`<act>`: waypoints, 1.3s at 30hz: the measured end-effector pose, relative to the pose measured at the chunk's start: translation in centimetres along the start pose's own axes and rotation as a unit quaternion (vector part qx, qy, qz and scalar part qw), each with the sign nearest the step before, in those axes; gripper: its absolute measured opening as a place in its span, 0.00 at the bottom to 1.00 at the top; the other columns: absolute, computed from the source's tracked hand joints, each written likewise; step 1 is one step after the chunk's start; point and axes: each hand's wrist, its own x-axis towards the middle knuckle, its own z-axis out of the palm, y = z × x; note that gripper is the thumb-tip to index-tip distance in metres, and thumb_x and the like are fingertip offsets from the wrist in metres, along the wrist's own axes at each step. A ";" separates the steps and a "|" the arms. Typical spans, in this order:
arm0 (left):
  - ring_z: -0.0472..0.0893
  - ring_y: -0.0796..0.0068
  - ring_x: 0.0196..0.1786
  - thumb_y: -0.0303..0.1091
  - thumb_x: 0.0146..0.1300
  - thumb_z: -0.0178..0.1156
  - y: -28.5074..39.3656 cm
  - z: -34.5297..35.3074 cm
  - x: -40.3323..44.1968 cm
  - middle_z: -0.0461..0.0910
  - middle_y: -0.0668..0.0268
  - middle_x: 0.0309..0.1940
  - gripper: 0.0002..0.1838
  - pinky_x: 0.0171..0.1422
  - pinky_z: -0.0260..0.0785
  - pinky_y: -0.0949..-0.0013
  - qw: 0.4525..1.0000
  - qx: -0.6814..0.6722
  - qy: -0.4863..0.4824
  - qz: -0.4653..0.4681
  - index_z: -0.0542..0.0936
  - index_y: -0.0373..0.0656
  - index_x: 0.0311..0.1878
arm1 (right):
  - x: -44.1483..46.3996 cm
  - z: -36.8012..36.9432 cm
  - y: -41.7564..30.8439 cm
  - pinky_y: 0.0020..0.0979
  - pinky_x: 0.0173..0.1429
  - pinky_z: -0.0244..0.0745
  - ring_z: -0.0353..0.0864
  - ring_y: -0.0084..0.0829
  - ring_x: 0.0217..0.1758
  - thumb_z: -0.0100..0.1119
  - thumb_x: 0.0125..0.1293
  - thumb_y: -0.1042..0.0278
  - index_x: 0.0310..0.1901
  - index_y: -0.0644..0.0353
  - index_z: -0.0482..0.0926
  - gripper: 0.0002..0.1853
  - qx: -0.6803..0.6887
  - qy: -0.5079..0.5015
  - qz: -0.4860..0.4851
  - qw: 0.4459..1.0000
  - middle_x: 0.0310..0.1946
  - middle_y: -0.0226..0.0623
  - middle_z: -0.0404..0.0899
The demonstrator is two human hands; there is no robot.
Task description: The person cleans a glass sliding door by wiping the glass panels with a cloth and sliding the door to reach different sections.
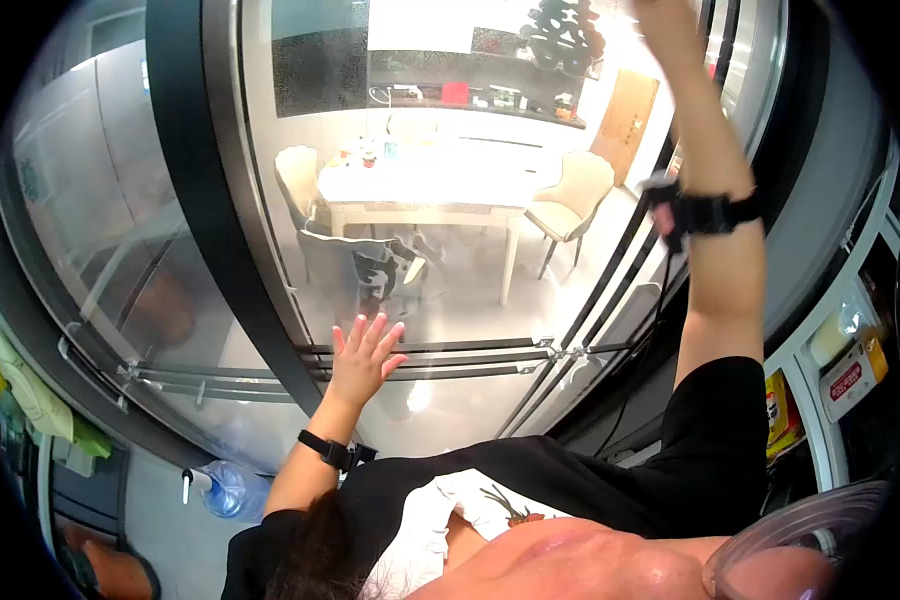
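Observation:
My left hand [368,360] is raised in front of a glass door [450,290], low in the view, fingers spread and nothing in them. Whether its fingertips touch the glass I cannot tell. My right arm reaches up along the door's right side. Only the lower part of my right hand [662,10] shows at the top edge; its fingers are out of view. Left of it is a dark, leafy-looking shape [560,38] at the glass, its kind unclear. A black strap with a small device [705,215] sits on my right forearm, and a black band [327,450] is around my left wrist.
Dark door frames [205,180] and horizontal bars cross the glass. Through it stand a white table [420,187] and pale chairs [570,200]. A blue-tinted pump bottle [232,490] is at lower left; a shelf with packages [855,375] is at right. A cable [642,370] hangs from the forearm device.

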 end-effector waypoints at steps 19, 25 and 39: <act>0.38 0.55 0.74 0.56 0.55 0.57 -0.2 0.5 0.1 0.50 0.63 0.70 0.34 0.71 0.19 0.45 0.999 -0.011 0.038 0.036 0.64 0.57 0.64 | -18.9 5.6 -2.2 0.30 0.61 0.68 0.70 0.32 0.58 0.58 0.53 0.60 0.48 0.42 0.78 0.18 -0.143 -0.235 -0.329 0.903 0.53 0.25 0.73; 0.39 0.55 0.74 0.57 0.55 0.58 0.0 0.7 -0.1 0.50 0.64 0.70 0.34 0.71 0.20 0.46 0.998 -0.011 0.045 0.031 0.64 0.56 0.64 | -1.4 -9.1 8.7 0.32 0.61 0.62 0.69 0.41 0.58 0.45 0.66 0.69 0.53 0.64 0.72 0.16 -0.292 0.074 0.038 0.953 0.55 0.47 0.70; 0.44 0.58 0.73 0.57 0.56 0.55 0.1 1.3 -0.4 0.56 0.69 0.68 0.31 0.72 0.21 0.46 0.998 -0.002 0.057 0.011 0.67 0.61 0.62 | -19.2 12.5 -7.5 0.32 0.64 0.64 0.68 0.31 0.60 0.56 0.52 0.65 0.33 0.45 0.82 0.07 -0.083 -0.268 -0.380 0.882 0.59 0.21 0.67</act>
